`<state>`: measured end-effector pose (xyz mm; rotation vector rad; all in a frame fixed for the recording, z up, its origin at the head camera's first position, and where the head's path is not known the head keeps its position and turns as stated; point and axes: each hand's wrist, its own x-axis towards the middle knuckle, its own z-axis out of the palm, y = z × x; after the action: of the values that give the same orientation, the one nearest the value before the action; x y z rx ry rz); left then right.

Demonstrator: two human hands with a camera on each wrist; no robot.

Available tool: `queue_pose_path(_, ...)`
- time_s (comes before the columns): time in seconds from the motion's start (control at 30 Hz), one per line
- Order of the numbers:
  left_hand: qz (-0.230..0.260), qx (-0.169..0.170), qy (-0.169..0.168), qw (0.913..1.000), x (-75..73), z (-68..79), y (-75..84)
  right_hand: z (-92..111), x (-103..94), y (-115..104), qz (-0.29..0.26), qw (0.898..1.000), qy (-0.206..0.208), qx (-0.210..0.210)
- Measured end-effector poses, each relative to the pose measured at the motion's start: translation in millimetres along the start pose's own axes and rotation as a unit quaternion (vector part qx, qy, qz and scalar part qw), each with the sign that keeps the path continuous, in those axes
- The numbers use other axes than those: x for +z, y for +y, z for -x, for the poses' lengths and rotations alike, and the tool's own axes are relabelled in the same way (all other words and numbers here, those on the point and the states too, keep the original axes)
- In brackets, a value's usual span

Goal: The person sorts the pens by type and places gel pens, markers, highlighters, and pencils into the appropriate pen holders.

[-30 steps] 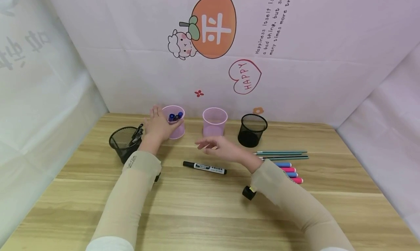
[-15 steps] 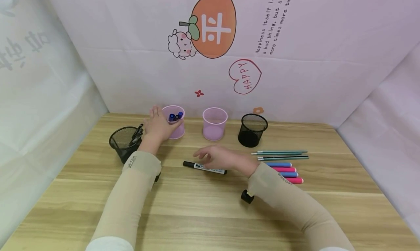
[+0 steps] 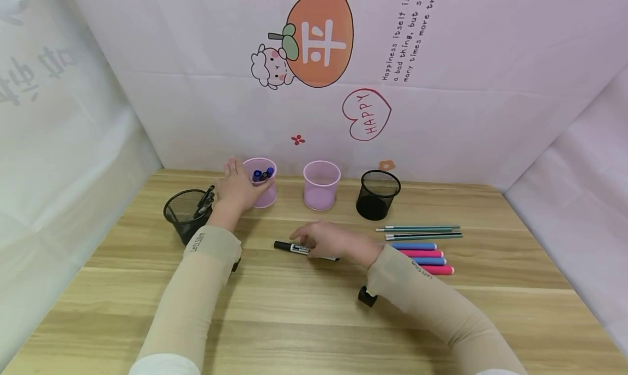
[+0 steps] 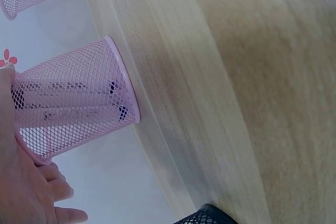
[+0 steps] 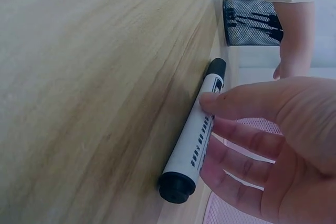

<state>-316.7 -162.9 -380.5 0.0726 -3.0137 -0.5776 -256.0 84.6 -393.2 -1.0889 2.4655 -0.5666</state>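
Observation:
My left hand [image 3: 236, 188] holds the left pink mesh pen cup [image 3: 265, 198] near its rim, thumb across the front and fingers on the left side. Several pens with blue or black ends [image 3: 263, 174] stand inside it; in the left wrist view their barrels [image 4: 73, 98] show through the mesh. My right hand [image 3: 333, 240] pinches a whiteboard marker [image 3: 294, 248] that lies on the table. The right wrist view shows the thumb on the white barrel [image 5: 191, 135] and the fingers along its far side. Part of the marker is hidden under the hand in the head view.
Left of the left hand, a black mesh cup [image 3: 183, 217] leans with black pens in it. Another pink cup [image 3: 321, 192] and a black mesh cup [image 3: 376, 200] stand at the back. Pencils [image 3: 422, 232] and blue and pink markers [image 3: 427, 258] lie to the right.
My right hand has come down and toward me from in front of the middle pink cup onto the whiteboard marker, and its fingers have closed on it. My left hand has stayed still.

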Motion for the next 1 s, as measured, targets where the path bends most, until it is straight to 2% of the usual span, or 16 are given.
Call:
queue_pose_path(0.63,0.008,-0.002,0.0,1.0,2.2,-0.8,-1.3,-1,4.2,1,0.047,0.998,0.034,-0.01)
queue_pose_path(0.8,0.011,-0.002,0.0,0.9999,0.7,-0.8,-0.2,0,-1.8,3,0.047,0.997,0.054,-0.02)
queue_pose_path(1.0,0.009,-0.001,-0.004,1.0,-0.5,-0.4,0.3,3,-15.5,3,0.011,0.997,0.075,-0.016)
